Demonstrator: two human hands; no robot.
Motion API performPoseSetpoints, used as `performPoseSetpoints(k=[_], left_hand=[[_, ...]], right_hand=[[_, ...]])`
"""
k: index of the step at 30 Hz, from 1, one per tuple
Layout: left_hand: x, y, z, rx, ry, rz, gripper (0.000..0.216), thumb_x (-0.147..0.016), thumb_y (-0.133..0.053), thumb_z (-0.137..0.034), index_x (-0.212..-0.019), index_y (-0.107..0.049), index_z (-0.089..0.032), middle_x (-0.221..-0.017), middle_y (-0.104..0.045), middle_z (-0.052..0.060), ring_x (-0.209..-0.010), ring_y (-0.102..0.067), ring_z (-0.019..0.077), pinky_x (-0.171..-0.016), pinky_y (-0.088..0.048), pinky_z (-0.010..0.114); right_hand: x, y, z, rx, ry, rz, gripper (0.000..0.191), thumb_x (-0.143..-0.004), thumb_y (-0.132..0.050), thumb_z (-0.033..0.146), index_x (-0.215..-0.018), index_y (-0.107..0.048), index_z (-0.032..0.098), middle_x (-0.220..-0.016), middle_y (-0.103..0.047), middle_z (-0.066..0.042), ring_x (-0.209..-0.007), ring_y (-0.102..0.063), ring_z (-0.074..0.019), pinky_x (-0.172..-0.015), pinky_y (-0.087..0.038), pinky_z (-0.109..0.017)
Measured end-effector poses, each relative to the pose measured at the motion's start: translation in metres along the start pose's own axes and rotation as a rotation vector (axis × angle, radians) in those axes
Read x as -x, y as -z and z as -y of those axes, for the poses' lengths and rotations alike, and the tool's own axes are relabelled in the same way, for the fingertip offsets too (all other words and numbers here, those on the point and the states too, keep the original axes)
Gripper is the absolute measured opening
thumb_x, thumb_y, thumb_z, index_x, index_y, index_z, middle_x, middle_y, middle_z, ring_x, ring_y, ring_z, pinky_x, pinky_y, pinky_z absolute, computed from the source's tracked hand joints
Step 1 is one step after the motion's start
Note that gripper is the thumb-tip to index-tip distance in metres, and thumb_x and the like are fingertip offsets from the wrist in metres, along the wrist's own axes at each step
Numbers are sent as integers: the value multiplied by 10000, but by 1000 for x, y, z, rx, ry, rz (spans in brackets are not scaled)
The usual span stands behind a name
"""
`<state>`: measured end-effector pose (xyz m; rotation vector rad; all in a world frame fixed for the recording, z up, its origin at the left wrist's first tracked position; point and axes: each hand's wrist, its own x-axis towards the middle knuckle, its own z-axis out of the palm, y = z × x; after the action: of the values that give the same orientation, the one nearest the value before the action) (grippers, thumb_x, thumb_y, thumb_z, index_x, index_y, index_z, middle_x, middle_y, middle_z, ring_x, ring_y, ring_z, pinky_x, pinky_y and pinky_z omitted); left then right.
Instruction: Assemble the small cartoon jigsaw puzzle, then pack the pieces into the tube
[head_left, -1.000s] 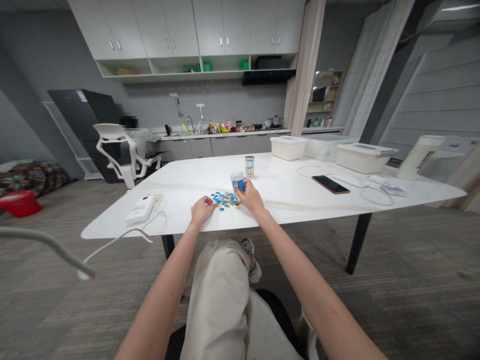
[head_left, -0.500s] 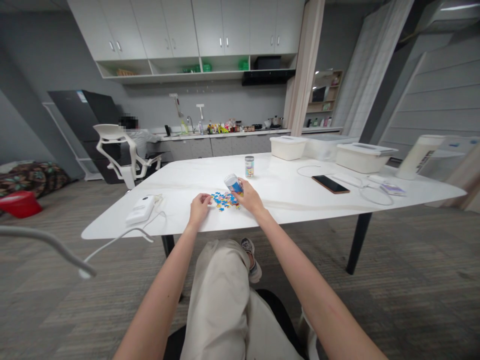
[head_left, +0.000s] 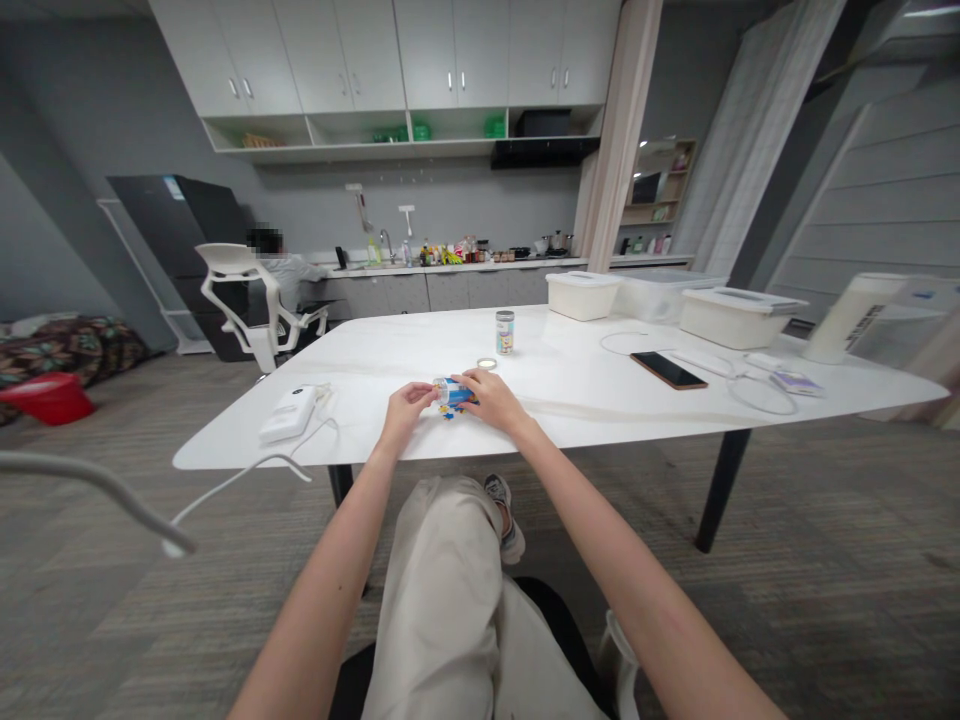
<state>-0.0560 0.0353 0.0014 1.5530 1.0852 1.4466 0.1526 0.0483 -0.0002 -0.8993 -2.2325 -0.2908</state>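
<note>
A small clear jar (head_left: 453, 391) with blue showing through it lies tipped on its side just above the white table (head_left: 360, 350). My right hand (head_left: 491, 398) is wrapped round the jar from the right. My left hand (head_left: 406, 408) is at the jar's left end, thumb and fingertips pinched together; what is between them, if anything, is too small to make out. Under the jar lie small blue and yellow jigsaw puzzle pieces (head_left: 448, 413), partly covered by the jar and my right hand. A round lid (head_left: 487, 363) rests flat beyond my right hand.
Behind the lid stands a closed printed can (head_left: 505, 333). A white power adapter (head_left: 289, 413) with cables sits at left. To the right are a phone (head_left: 667, 370), lidded bins (head_left: 583, 296) and a tall white bottle (head_left: 851, 318). A person (head_left: 281, 275) sits in the background.
The jar has come down and tipped level, with its left end now at my left fingertips. The lid has come into view behind it. More of the puzzle pieces are covered.
</note>
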Motion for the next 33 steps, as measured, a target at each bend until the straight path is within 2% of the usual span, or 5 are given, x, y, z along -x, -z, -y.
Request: performPoseSetpoints(k=[13, 19, 23, 28, 33], left_hand=[[-2, 0, 0, -201, -60, 24, 335, -662, -735, -483, -792, -722, -174, -928, -745, 77, -913, -661, 238, -861, -519, 352], [-1, 0, -6, -215, -29, 78, 172, -690, -627, -318, -751, -714, -183, -918, -741, 55, -951, -646, 240, -875, -504, 350], [-3, 1, -8, -209, 17, 57, 206, -667, -516, -237, -782, -681, -194, -957, -711, 43, -944, -624, 210, -752, -505, 298], [-7, -1, -3, -200, 100, -125, 124, -678, -470, -242, -782, -528, -209, -808, -614, 13, -790, -590, 167, -619, -469, 259], [-10, -8, 2, -277, 142, -90, 54, -679, -524, -199, -698, -476, -216, -665, -513, -30, -689, -526, 145, -666, -462, 265]], right_hand=[[-1, 1, 2, -17, 7, 17, 570, -801, -732, 238, -1331, -525, 207, -1171, -590, -127, -1065, -578, -263, -931, -476, -417], [0, 2, 2, -12, -8, 22, 571, -801, -731, 240, -1330, -520, 201, -1175, -584, -130, -1057, -580, -265, -920, -481, -416], [0, 2, 2, -37, -15, 19, 549, -819, -711, 243, -1328, -514, 197, -1168, -579, -132, -1054, -580, -266, -925, -485, -420], [0, 1, 0, -115, -96, -129, 550, -890, -604, 278, -1392, -401, 175, -1220, -549, -160, -1152, -540, -284, -992, -466, -450], [1, -1, -4, -156, -288, -317, 594, -936, -508, 391, -1431, -265, 170, -1281, -523, -184, -1208, -533, -289, -1025, -450, -463]])
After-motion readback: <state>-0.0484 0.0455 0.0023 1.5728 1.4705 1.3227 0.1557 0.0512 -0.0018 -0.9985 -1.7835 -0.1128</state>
